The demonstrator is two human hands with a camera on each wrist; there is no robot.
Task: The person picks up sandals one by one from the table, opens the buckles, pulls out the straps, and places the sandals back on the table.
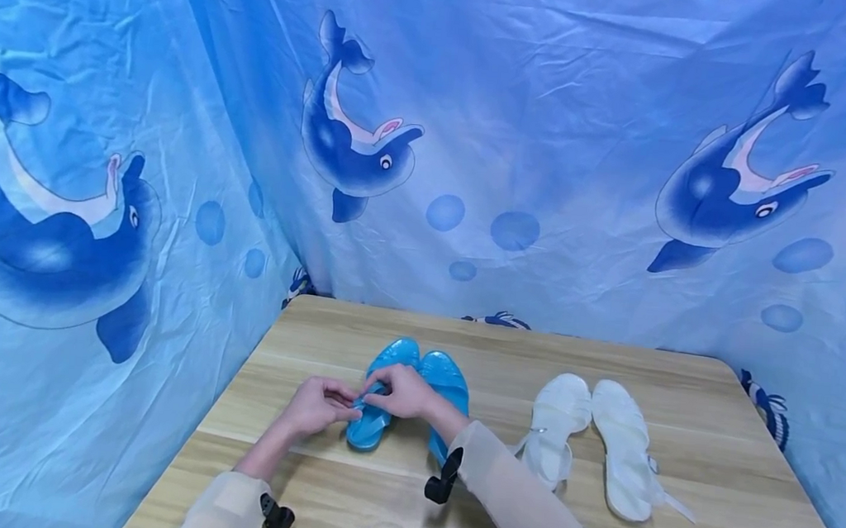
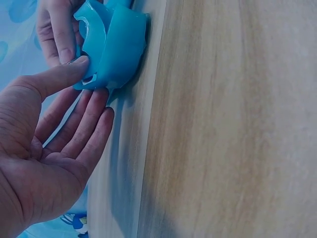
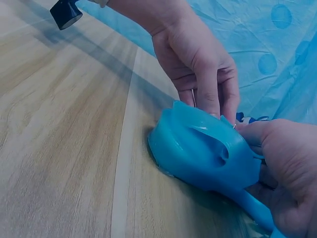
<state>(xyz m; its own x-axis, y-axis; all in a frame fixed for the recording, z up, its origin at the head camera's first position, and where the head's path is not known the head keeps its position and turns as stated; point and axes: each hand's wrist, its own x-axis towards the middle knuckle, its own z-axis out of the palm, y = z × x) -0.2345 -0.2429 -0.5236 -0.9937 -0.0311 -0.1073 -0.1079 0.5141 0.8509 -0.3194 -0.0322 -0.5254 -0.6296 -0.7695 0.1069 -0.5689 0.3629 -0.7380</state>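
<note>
At the table's (image 1: 714,453) centre, both hands pinched the strap of the left blue sandal (image 1: 373,426), the left hand (image 1: 318,405) from nine o'clock, the right hand (image 1: 405,391) from three; steady, gentle pulling probably suited the strap.

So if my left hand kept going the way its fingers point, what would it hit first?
Probably the strap of the left blue sandal, which the left hand already touches; just beyond are the right hand's fingers.

Glossy translucent plastic blue sandals (image 1: 383,393) on a smooth matt wood-grain table (image 1: 714,453).
</note>
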